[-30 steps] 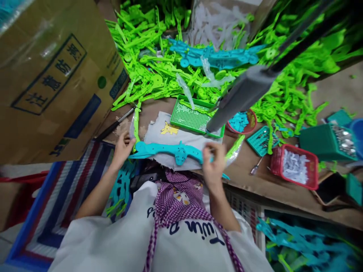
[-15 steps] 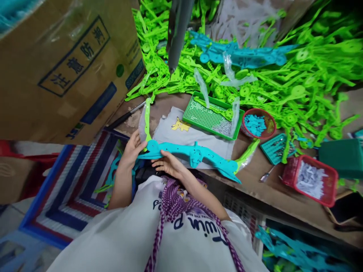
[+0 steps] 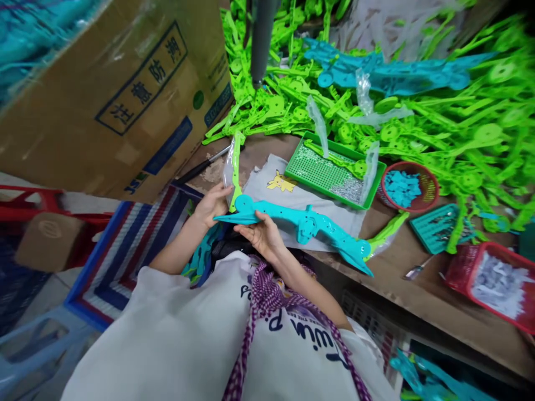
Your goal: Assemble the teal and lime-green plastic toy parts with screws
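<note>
A long turquoise plastic frame piece [image 3: 284,214] lies across my front at the table edge. A green plastic arm [image 3: 236,167], partly in a clear plastic sleeve, stands up from its left end. My left hand [image 3: 212,206] is closed on the lower part of this arm, beside the joint. My right hand [image 3: 263,236] grips the near edge of the turquoise piece, thumb on top and fingers underneath. A second green arm [image 3: 388,233], also sleeved, sticks out at the right end. Above the piece, a dark screwdriver tool [image 3: 262,44] hangs point down.
A grey cloth [image 3: 267,178] lies under a green tray [image 3: 292,167] of small metal parts. Right of it are a round red basket [image 3: 432,192], a teal tray [image 3: 422,225] and a red basket [image 3: 460,273]. Green arms [image 3: 438,145] are heaped behind; a cardboard box [image 3: 167,128] stands left.
The view has swung left, so the table things appear farther right. My left fingers have shifted slightly at the green arm; my right hand keeps its hold on the turquoise piece.
</note>
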`<state>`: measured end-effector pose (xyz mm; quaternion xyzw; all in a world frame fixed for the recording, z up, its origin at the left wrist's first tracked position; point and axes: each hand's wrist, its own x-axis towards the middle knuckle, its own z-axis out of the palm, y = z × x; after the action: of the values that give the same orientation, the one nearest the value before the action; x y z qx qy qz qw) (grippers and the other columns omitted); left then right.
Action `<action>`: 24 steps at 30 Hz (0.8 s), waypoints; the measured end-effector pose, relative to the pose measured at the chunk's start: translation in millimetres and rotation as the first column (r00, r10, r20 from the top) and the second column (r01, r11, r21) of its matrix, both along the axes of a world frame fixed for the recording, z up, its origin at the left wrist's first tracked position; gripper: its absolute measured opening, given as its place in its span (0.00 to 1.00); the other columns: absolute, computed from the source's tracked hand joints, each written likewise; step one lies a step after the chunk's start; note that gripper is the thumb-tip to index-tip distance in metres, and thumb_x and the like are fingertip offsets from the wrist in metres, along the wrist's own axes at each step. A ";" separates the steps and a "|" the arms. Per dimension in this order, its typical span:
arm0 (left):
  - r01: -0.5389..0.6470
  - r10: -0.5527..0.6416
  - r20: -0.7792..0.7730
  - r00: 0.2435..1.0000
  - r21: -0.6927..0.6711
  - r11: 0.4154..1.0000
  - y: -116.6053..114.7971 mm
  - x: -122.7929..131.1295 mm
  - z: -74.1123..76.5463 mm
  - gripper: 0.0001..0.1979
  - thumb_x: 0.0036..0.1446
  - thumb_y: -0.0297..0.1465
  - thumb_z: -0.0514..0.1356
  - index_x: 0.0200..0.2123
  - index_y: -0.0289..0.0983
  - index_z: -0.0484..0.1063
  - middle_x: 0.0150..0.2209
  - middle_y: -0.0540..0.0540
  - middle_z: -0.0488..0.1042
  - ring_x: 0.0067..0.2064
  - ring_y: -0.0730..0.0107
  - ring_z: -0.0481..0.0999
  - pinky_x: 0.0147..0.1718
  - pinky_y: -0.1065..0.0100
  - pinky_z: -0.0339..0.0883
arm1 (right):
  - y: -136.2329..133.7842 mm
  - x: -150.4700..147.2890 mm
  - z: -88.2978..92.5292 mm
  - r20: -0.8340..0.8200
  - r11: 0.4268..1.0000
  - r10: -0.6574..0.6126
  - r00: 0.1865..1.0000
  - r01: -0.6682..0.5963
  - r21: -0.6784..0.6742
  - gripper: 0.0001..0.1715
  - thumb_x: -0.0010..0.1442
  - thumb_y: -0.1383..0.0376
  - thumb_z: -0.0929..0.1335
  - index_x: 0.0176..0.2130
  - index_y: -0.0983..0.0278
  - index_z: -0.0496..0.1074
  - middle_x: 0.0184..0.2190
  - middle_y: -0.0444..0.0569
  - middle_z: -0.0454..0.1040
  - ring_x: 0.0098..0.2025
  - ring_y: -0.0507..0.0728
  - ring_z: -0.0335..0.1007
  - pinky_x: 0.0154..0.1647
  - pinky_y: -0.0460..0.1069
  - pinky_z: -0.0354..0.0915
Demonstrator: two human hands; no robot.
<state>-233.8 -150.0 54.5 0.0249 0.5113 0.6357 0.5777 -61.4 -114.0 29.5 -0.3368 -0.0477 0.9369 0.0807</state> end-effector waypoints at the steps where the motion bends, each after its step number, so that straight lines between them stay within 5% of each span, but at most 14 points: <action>1: -0.009 0.009 0.006 1.000 0.004 1.000 -4.9 0.8 -0.6 0.09 0.51 0.24 0.67 0.38 0.34 0.77 0.37 0.44 0.82 0.44 0.59 0.82 0.50 0.61 0.74 | -3.5 -0.8 2.3 0.022 0.999 -0.032 0.999 0.032 -0.005 0.18 0.71 0.62 0.59 0.42 0.70 0.73 0.28 0.55 0.82 0.30 0.55 0.83 0.34 0.44 0.78; 7: -0.110 0.116 -0.051 0.992 0.104 0.989 -36.7 20.9 0.1 0.22 0.49 0.27 0.69 0.49 0.37 0.76 0.48 0.43 0.81 0.55 0.57 0.78 0.59 0.60 0.68 | -11.4 -2.9 11.0 0.021 0.999 -0.036 0.999 0.036 -0.001 0.19 0.71 0.61 0.58 0.40 0.68 0.73 0.26 0.53 0.81 0.29 0.56 0.83 0.33 0.45 0.78; 11: -0.186 0.189 0.009 0.982 0.222 0.957 -25.7 30.2 5.6 0.22 0.55 0.36 0.65 0.53 0.37 0.74 0.53 0.41 0.79 0.62 0.53 0.73 0.61 0.56 0.67 | 4.9 -2.7 13.3 0.001 0.996 0.085 0.996 -0.085 0.025 0.24 0.72 0.62 0.55 0.38 0.69 0.73 0.26 0.54 0.81 0.29 0.56 0.82 0.29 0.46 0.78; 17: -0.251 0.236 0.105 0.966 0.171 0.953 -5.6 23.0 5.8 0.20 0.61 0.44 0.59 0.48 0.36 0.75 0.43 0.44 0.82 0.53 0.57 0.79 0.53 0.60 0.73 | 14.2 -1.4 7.8 -0.049 0.991 0.125 0.991 -0.123 0.044 0.26 0.73 0.58 0.56 0.33 0.68 0.73 0.22 0.50 0.80 0.23 0.53 0.79 0.18 0.41 0.70; 24: -0.386 0.384 0.037 0.923 0.096 0.918 -2.8 26.7 1.0 0.13 0.57 0.41 0.64 0.39 0.38 0.75 0.35 0.50 0.81 0.42 0.66 0.81 0.48 0.67 0.74 | 2.7 -9.7 -1.3 0.042 0.992 -0.003 0.999 -0.002 0.124 0.24 0.71 0.56 0.62 0.28 0.65 0.71 0.18 0.47 0.76 0.18 0.51 0.74 0.20 0.42 0.71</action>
<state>-207.1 -152.8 55.5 -0.0524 0.4681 0.7621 0.4441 -71.1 -111.4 28.1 -0.3506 -0.1076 0.9249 0.1006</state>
